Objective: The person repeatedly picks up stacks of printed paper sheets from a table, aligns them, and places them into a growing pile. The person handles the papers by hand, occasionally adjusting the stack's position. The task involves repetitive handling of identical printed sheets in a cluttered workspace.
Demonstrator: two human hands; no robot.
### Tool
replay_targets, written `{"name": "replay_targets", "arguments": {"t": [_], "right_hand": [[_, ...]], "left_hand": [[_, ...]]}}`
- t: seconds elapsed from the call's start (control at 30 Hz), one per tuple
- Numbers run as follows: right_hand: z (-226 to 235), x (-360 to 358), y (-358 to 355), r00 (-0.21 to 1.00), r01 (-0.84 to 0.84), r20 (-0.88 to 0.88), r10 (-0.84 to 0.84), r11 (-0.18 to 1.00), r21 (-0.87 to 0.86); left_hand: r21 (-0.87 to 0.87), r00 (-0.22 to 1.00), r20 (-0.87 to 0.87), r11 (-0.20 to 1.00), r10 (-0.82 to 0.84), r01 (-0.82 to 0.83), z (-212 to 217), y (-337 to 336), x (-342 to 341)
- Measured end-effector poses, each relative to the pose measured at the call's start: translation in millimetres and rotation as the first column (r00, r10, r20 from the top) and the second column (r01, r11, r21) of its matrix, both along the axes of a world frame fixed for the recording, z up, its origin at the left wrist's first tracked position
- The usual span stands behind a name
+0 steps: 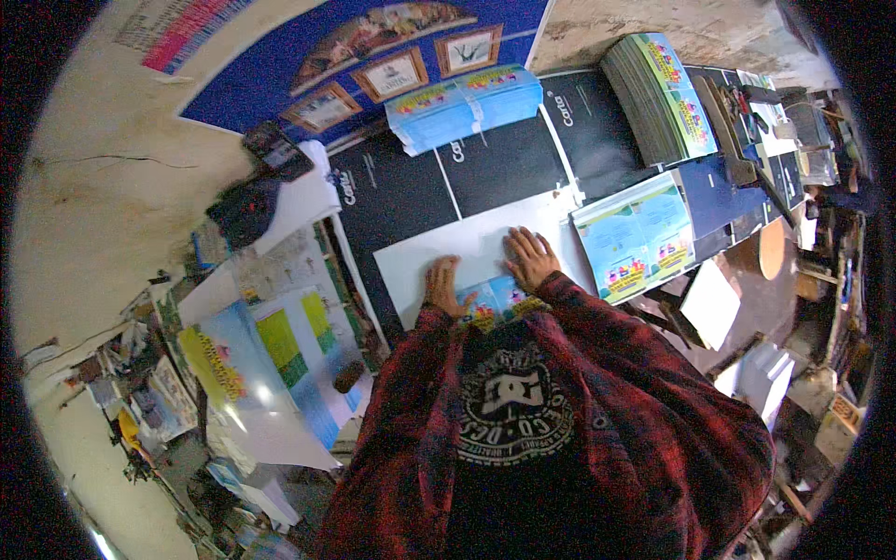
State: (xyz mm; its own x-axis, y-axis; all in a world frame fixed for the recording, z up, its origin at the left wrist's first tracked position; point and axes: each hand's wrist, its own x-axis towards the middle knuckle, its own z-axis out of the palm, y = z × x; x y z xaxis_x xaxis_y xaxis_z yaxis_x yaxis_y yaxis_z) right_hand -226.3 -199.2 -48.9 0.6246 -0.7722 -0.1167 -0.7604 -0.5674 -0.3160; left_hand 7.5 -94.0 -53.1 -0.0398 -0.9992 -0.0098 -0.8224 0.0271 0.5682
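Observation:
A large white sheet (411, 263) lies on the black-covered table, in front of my body. On its near part is a colourful printed sheet (495, 301) in blue and yellow, partly hidden by my chest and hands. My left hand (444, 287) rests at the printed sheet's left side, fingers stretched forward and thumb out to the right. At its right side my right hand (532, 259) lies flat, palm down, with its fingers apart on the white paper. Neither hand grips anything that I can see.
Printed sheets (637, 233) lie just right of the white paper. A fanned stack (467, 105) stands at the back, and a taller stack (663, 98) sits at the back right. More prints (224, 369) lie on a surface to the left. Tools (754, 117) lie far right.

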Motion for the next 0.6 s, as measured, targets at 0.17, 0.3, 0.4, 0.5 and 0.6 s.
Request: {"name": "replay_targets", "arguments": {"t": [0.17,0.3,0.4,0.5,0.6], "right_hand": [[22,-9,-21,0.998,-0.046,0.061,0.021,0.896,0.441],[19,-4,-13,0.903,-0.326,-0.169,0.394,0.887,0.327],[-11,-7,1,0.916,-0.328,-0.123,0.383,0.888,0.321],[-8,-7,5,0.935,-0.268,-0.086,0.343,0.846,0.461],[3,-17,9,0.964,-0.214,-0.051,0.26,0.879,0.427]], "left_hand": [[0.327,0.959,0.167,0.93,-0.23,0.166,16,7,-6],[0.497,0.949,0.204,0.86,-0.24,0.111,5,0,-16],[0.704,0.909,0.255,0.707,-0.33,0.06,13,-8,-24],[0.668,0.968,0.144,0.742,-0.206,0.058,-1,10,-18],[0.521,0.985,0.104,0.851,-0.134,0.061,32,14,-32]]}}
